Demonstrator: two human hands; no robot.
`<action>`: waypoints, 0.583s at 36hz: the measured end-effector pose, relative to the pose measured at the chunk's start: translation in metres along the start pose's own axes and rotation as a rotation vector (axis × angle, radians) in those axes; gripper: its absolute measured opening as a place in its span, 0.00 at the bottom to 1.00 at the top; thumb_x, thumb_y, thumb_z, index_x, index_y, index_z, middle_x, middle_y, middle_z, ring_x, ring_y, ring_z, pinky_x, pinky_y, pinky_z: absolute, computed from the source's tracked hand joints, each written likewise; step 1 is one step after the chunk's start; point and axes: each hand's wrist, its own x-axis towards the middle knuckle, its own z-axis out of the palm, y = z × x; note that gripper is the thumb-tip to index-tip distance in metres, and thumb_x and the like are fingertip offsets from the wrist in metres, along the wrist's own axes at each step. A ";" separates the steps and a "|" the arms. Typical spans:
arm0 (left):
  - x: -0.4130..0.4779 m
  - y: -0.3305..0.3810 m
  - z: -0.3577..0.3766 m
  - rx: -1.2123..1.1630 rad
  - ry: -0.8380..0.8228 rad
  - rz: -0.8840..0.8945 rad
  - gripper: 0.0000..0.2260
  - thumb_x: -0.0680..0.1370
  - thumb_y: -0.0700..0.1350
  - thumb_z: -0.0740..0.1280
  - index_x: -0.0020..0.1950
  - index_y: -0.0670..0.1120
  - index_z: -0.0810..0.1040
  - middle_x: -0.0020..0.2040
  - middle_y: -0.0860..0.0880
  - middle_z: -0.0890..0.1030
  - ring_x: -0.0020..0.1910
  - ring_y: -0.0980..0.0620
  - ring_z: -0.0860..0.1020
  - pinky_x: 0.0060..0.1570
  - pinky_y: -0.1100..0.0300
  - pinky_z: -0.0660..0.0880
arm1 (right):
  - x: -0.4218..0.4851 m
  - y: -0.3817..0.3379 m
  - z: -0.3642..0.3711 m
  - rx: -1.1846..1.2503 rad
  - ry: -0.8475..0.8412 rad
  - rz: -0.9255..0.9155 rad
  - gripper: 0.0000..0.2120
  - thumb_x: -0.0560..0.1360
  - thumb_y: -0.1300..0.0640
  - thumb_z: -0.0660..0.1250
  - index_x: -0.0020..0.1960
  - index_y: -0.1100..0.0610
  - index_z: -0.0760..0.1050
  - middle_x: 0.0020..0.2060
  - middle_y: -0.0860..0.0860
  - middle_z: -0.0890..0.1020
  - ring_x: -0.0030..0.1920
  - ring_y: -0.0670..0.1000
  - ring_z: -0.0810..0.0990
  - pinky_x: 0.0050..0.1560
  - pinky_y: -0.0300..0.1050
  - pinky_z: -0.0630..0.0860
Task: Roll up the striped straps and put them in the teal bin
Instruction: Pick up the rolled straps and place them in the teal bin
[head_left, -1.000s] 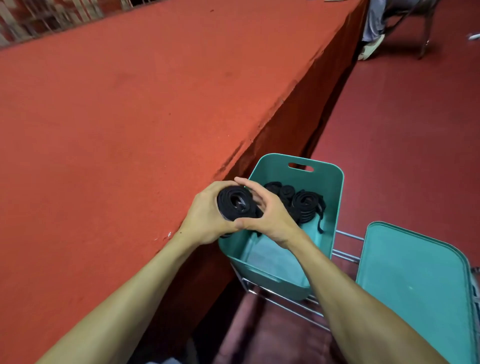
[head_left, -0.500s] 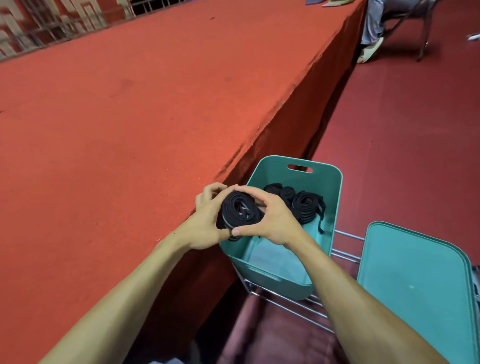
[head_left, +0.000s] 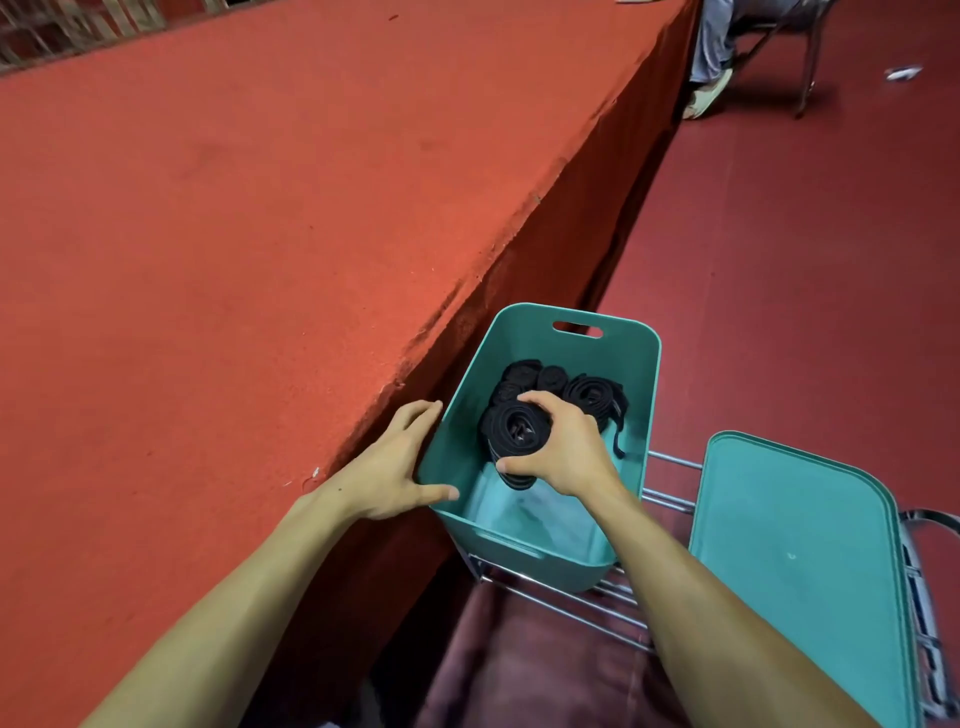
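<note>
A teal bin (head_left: 643, 415) stands on a metal rack beside the red table. My right hand (head_left: 561, 447) is inside the bin and grips a rolled black strap (head_left: 511, 428) between thumb and fingers. Several other rolled black straps (head_left: 587, 392) lie at the bin's far end. My left hand (head_left: 392, 465) rests on the bin's left rim with straight fingers and holds nothing. No stripes show on the dark straps.
A long red-covered table (head_left: 260, 234) fills the left side. A teal lid (head_left: 800, 556) lies on the metal rack (head_left: 582, 608) to the right. Far back, a person's foot (head_left: 706, 96) and chair legs (head_left: 808, 62) stand on the red floor.
Both hands held the rolled strap above the bin's left rim. Now the right hand alone has lowered it into the bin, and the left hand has let go and dropped onto the rim.
</note>
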 end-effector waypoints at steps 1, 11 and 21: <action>-0.002 -0.002 0.001 0.005 -0.005 -0.004 0.50 0.71 0.55 0.77 0.81 0.44 0.48 0.78 0.51 0.51 0.76 0.56 0.57 0.67 0.72 0.54 | 0.001 0.003 0.002 -0.011 -0.003 0.031 0.40 0.57 0.50 0.83 0.66 0.45 0.72 0.58 0.50 0.79 0.62 0.52 0.74 0.60 0.47 0.74; -0.007 -0.007 0.003 -0.001 -0.005 0.085 0.47 0.67 0.59 0.78 0.80 0.47 0.58 0.75 0.54 0.60 0.72 0.62 0.60 0.67 0.76 0.52 | 0.009 0.015 0.024 -0.073 -0.035 0.238 0.38 0.61 0.54 0.83 0.67 0.51 0.71 0.59 0.56 0.76 0.51 0.51 0.69 0.56 0.46 0.74; -0.004 -0.016 0.009 -0.036 0.011 0.116 0.52 0.62 0.68 0.74 0.78 0.44 0.62 0.76 0.53 0.60 0.73 0.61 0.60 0.67 0.78 0.51 | 0.012 0.033 0.039 -0.061 -0.021 0.485 0.37 0.62 0.53 0.83 0.66 0.53 0.70 0.63 0.57 0.74 0.60 0.60 0.76 0.61 0.50 0.73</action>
